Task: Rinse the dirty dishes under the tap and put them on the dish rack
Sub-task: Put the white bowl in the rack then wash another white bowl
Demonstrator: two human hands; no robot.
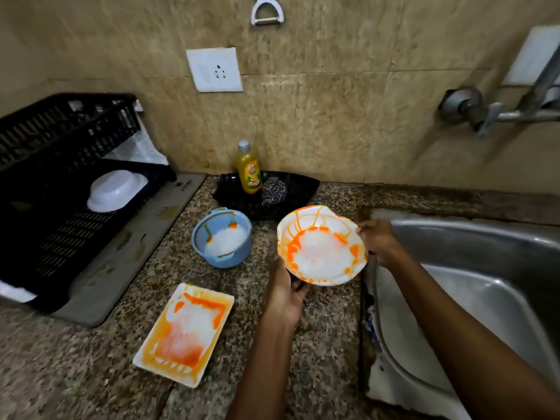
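Observation:
A round white bowl [318, 247] smeared with orange sauce is lifted and tilted above the granite counter, just left of the steel sink [472, 256]. My left hand [285, 294] holds its near-left rim from below. My right hand [378, 241] pinches its right rim. A blue bowl [222, 241] with orange streaks stands on the counter to the left. A rectangular white plate [185, 331] stained orange lies nearer to me. The black dish rack [57, 237] at the left holds a clean white bowl [116, 189]. The tap [497, 115] juts from the wall at the upper right.
A black tray [291, 189] at the back wall carries a yellow dish-soap bottle [249, 168] and a steel scrubber [272, 190]. A grey drainboard [133, 256] lies under the rack. A wall socket [214, 69] and a hanging peeler [266, 12] are above.

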